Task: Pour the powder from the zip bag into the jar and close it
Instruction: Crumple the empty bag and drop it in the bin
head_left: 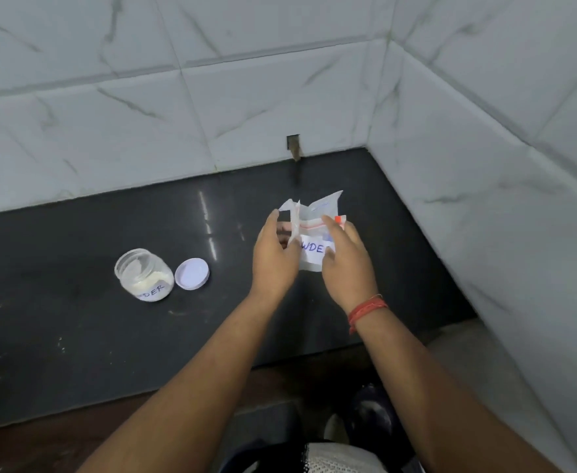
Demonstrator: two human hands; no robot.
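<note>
Head view: both hands over dark polished stone counter (75, 336), gripping crumpled clear plastic zip bag (314, 233) with white handwritten label. Left hand (273, 257) fingers closed on bag's left edge; right hand (346, 264) fingers closed on right side, red thread band (367, 310) at wrist. Bag at centre, off counter. Clear open jar (144, 274) with white powder inside at 9 o'clock from hands, well apart; pale round lid (192, 273) just beside jar, at its 3 o'clock. White marble-look tiled wall (212, 97) at 12 o'clock.

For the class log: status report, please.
Both hands, left and right, grip the zip bag. Jar open, powder inside, lid beside it. Nothing in the way.
</note>
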